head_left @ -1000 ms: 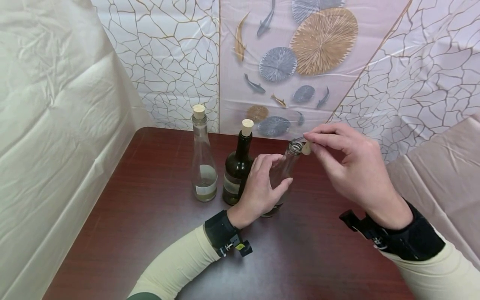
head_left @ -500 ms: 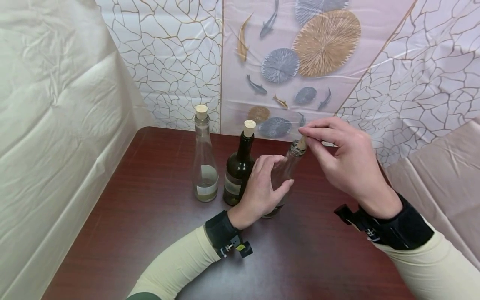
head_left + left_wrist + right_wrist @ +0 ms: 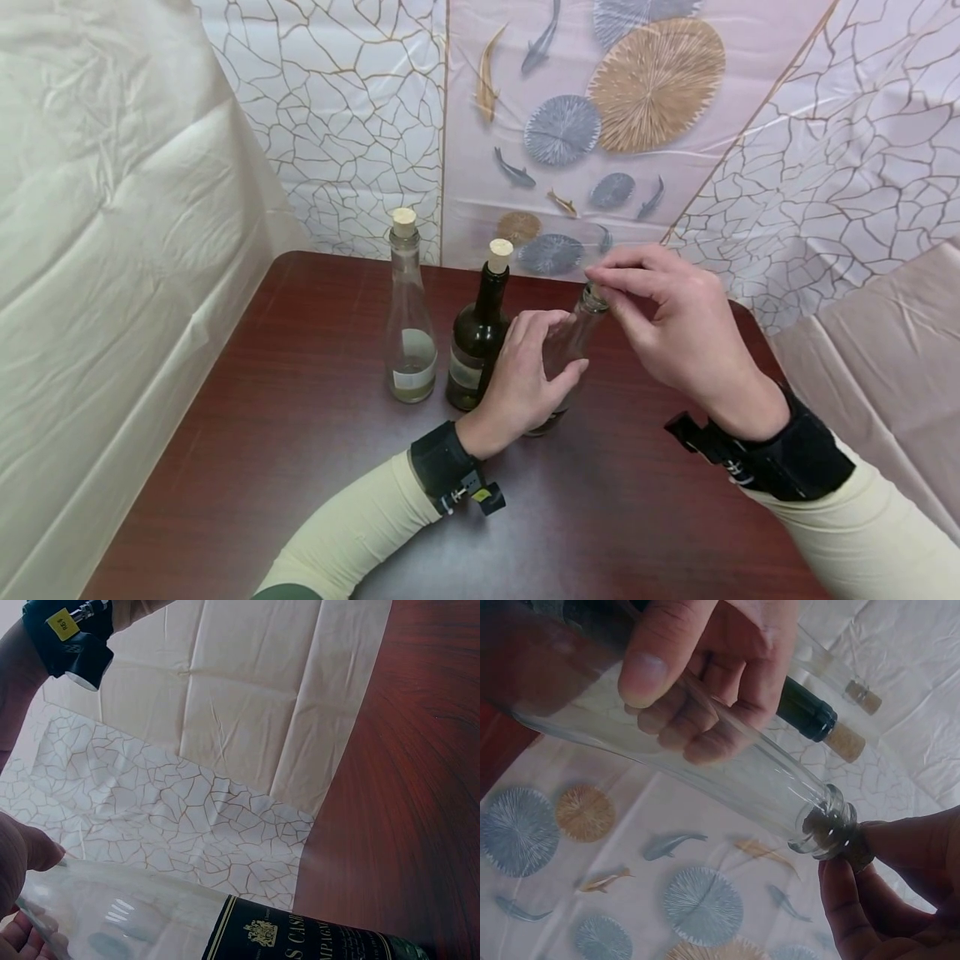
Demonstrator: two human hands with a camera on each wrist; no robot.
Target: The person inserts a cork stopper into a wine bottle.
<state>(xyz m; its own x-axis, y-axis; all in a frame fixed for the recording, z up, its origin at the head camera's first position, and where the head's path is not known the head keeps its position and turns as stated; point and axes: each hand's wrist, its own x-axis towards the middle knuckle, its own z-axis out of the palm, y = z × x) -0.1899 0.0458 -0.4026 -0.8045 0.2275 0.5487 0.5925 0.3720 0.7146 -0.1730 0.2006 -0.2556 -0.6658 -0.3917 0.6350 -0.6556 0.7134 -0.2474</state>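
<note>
My left hand [image 3: 521,379] is wrapped round the body of a clear glass bottle [image 3: 576,329], which leans a little to the right. The left wrist view shows its black label [image 3: 300,937] with light lettering. At the bottle's mouth my right hand [image 3: 675,329] pinches a cork [image 3: 861,853] between thumb and fingers. Through the glass of the neck, the right wrist view shows the cork's inner end inside the mouth. In the head view the fingertips hide most of that cork.
A dark green bottle [image 3: 474,333] topped with a cork [image 3: 500,256] stands just left of my left hand. Farther left stands another clear bottle [image 3: 408,325] with its own cork [image 3: 403,222]. Patterned cloth [image 3: 352,125] hangs behind the reddish-brown table [image 3: 300,417].
My right hand has moved left, bringing the cork from beside the bottle's mouth into it. The left hand keeps its hold on the bottle.
</note>
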